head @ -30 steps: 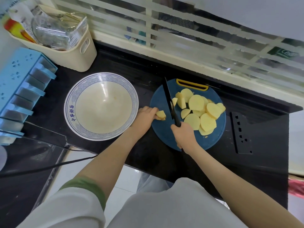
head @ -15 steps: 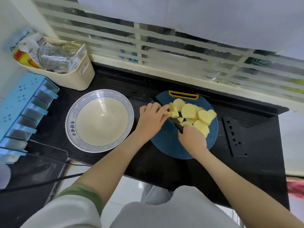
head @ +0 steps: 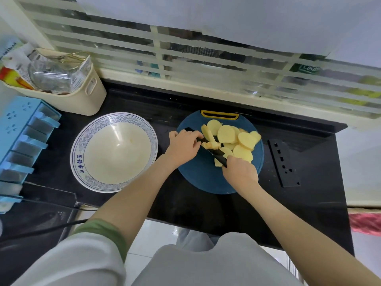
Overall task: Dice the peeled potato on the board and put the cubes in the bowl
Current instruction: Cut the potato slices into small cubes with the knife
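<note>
Right hand (head: pixel 240 174) fingers clamped on black knife (head: pixel 219 157). Left hand (head: pixel 182 145) fingers curled onto cut potato pieces (head: pixel 210 144) on blue cutting board (head: pixel 198 176).

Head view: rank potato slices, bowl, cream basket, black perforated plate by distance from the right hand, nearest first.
1. potato slices: on the board, just beyond the right hand gripping the knife.
2. black perforated plate: on the counter, to its right.
3. bowl: left of the board.
4. cream basket: back-left corner, beyond the bowl.
</note>
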